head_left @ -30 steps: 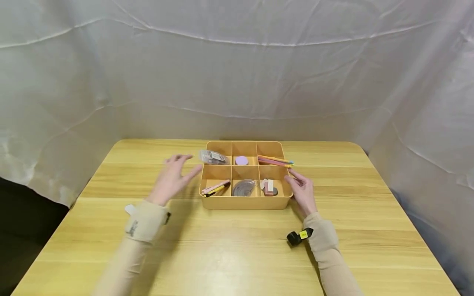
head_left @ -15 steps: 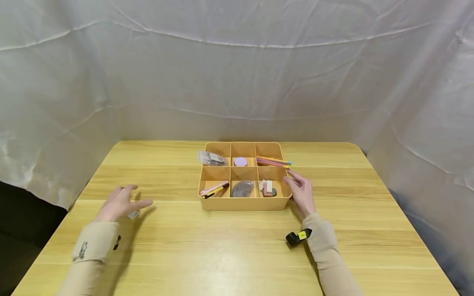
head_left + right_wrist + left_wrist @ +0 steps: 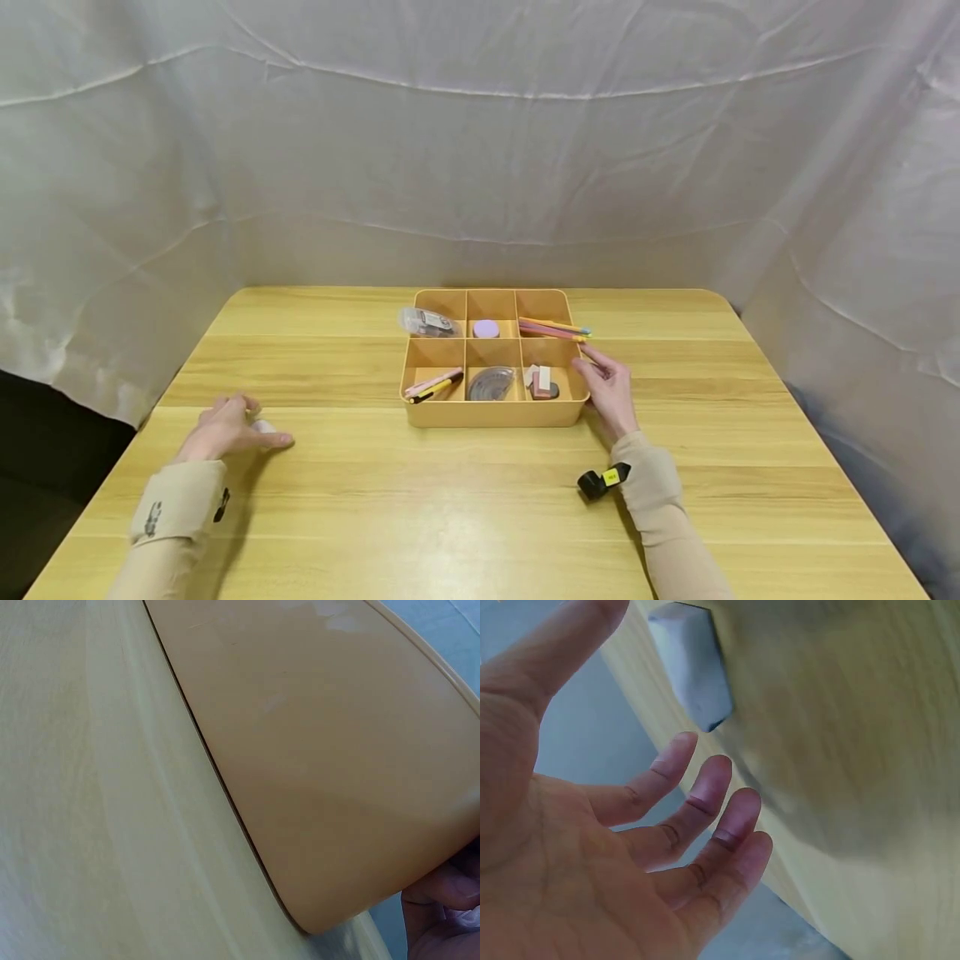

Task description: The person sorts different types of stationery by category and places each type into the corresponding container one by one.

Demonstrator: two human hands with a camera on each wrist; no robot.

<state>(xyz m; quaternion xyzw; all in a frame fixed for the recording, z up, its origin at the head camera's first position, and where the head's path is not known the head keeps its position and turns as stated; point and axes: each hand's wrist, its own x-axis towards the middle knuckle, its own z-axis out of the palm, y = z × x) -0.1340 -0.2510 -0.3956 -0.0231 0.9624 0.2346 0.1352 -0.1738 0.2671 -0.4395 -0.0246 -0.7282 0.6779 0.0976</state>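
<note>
My left hand (image 3: 225, 429) is low over the left side of the table, its thumb and relaxed fingers spread around a small white block (image 3: 692, 666). In the left wrist view a gap shows between the fingertips (image 3: 676, 750) and that block. The head view shows only part of the block, behind the hand. My right hand (image 3: 611, 392) grips the right wall of a tan organizer box (image 3: 495, 414), thumb over the rim near the front corner. The right wrist view shows the box's outer wall (image 3: 315, 765), with part of the hand at the lower right edge.
The box's compartments hold pens (image 3: 435, 386), a clear protractor (image 3: 492, 384), several erasers (image 3: 542, 382), a clear plastic pack (image 3: 429, 322), a lilac round item (image 3: 486, 329) and colored pencils (image 3: 555, 328). A pale curtain (image 3: 480, 167) hangs behind the wooden table (image 3: 465, 508).
My left hand has moved from beside the box, leftward and toward me, then down to the white block. My right hand has stayed on the box wall.
</note>
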